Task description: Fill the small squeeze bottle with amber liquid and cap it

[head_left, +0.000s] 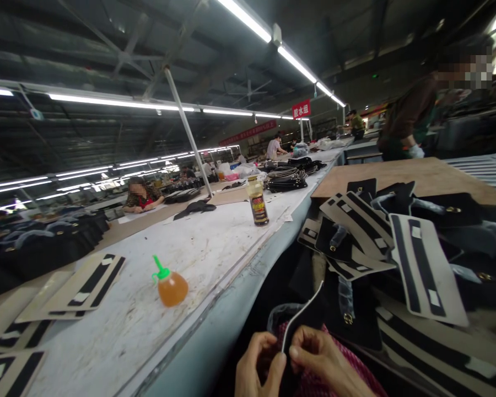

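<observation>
Panels: beige panels (66, 298) with black stripes lie overlapping on the near left of the bench (219, 242).
Seated person: a person (145, 201) sits beyond the bench's left edge, forearms resting in front.
Bottle: the amber bottle (172, 288), green nozzle up, stands on the bench between the panels and the right edge.
Jar: the dark-labelled jar (258, 203) stands farther along, near the bench's right edge.
Left hand: the left hand (259, 364) pinches the piece, thumb against fingertips, at its pale edge.
Straps: black straps (287, 177) lie heaped on the bench beyond the jar.
Piece: the black piece (308, 318), pale along one edge, is held up just off the bench's right edge, between both hands.
Right hand: the right hand (316, 352) grips the piece narrowly between thumb and fingers, close beside the left.
Pile: striped panels and black parts are piled (429, 270) against a brown board (355, 172).
Walker: an upright person (411, 118) wears a white glove (416, 151) beyond the board.
</observation>
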Available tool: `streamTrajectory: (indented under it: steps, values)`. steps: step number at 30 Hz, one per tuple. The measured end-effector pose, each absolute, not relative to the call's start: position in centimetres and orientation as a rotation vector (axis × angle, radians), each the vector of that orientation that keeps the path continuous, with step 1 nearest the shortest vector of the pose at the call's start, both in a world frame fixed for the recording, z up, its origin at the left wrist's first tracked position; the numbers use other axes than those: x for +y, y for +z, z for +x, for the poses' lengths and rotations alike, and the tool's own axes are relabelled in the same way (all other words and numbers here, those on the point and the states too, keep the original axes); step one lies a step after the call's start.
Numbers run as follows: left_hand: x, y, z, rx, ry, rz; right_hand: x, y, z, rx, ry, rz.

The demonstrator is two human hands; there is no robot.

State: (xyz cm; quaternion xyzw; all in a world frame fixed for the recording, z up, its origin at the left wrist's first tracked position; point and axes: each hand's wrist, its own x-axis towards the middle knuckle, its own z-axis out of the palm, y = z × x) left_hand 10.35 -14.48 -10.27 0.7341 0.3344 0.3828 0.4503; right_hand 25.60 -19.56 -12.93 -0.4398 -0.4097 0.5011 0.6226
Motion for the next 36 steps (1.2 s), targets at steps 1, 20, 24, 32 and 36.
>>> streamTrajectory:
  steps: [1,20,24,32,36]
  values:
    - [-14.1,-9.8,10.3,0.804,0.861,1.849,-19.6,-13.3,25.7,-0.952,1.151,-0.996]
    - [-12.1,-5.6,11.7,0.712,0.381,1.792,-18.8,-13.9,25.1,-0.946,1.056,-1.064]
    - [-12.4,-5.4,11.9,0.679,0.364,1.830,-18.6,-14.1,25.2,-0.920,1.039,-1.136]
    - [-12.3,-5.7,11.9,0.665,0.371,1.792,-18.7,-13.6,25.2,-0.910,1.063,-1.210]
    - [-11.5,-6.2,11.7,0.649,0.364,1.659,-18.5,-13.2,25.3,-0.908,1.087,-1.187]
